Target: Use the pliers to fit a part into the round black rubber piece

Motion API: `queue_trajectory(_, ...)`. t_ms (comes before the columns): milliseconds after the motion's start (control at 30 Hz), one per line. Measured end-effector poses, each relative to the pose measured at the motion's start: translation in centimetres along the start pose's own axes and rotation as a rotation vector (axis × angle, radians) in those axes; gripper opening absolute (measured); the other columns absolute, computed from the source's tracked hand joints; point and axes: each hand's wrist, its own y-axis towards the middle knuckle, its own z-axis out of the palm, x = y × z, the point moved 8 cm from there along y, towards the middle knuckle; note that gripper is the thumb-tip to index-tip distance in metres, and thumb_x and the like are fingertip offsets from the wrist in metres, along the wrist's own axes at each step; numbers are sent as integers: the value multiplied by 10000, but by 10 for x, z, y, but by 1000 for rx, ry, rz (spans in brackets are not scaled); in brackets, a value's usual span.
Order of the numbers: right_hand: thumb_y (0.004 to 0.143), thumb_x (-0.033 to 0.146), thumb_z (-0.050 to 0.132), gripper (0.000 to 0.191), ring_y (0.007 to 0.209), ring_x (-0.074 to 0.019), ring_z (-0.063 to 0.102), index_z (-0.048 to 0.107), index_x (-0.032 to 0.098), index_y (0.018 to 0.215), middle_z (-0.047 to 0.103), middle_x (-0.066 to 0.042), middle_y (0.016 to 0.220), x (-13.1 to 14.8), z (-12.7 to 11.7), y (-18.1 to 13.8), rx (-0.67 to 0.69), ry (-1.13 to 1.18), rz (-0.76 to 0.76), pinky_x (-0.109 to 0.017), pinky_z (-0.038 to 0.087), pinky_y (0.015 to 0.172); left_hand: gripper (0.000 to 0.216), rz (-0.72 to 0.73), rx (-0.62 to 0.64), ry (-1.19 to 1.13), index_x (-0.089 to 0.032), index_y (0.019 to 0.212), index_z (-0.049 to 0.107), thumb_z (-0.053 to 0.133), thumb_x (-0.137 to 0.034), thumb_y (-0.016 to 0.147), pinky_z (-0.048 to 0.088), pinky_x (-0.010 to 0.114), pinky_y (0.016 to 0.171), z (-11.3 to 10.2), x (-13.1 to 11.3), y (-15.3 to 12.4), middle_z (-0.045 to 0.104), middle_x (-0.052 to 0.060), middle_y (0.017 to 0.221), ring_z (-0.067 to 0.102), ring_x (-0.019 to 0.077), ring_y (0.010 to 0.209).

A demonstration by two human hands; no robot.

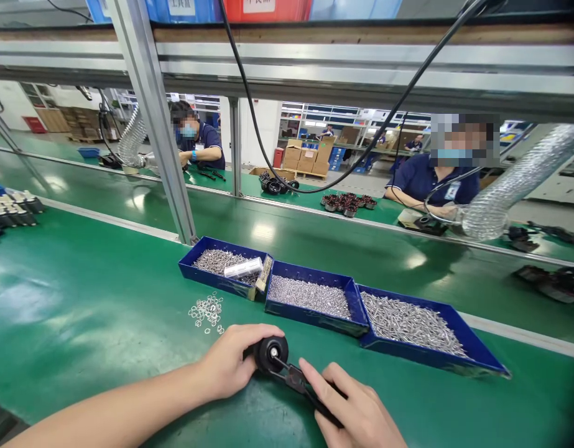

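My left hand (231,362) is closed around a round black part (270,354) with a pale metal shaft end at its centre. In my right hand (356,404) are dark circlip pliers (296,378); their thin tips reach into the face of the black part, beside the shaft end. Whether a ring sits on the tips is too small to tell. Thin metal rings (207,310) lie in a loose heap on the green bench, beyond my left hand.
Three blue bins hold metal pieces: the left bin (188,269) also has a white box (243,268), then come the middle bin (314,317) and right bin (408,354). A metal post (151,112) rises behind. Two masked people work across the line; a black cable (254,118) hangs overhead.
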Motion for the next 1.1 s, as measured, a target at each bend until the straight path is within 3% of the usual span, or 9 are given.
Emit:
queue_trajectory(667,944,72,405,657,661,-183,640,396,201,1588,590,-73,926,5,-2,3,-44,-61,-21,-284,584,532,469,-53,-22,-40,-256,1261,683,604,-11,869,519,252,968,-1,5,1,743,-2,1167,695,160,1056)
queue_trajectory(1100,958,80,417,693,677,-197,657,335,204,1635,584,-91,954,4,11,-3,12,-113,25,-296,606,528,373,-74,-56,-58,-256,1212,696,636,-66,896,518,241,926,-4,2,3,752,-13,1108,698,151,1002)
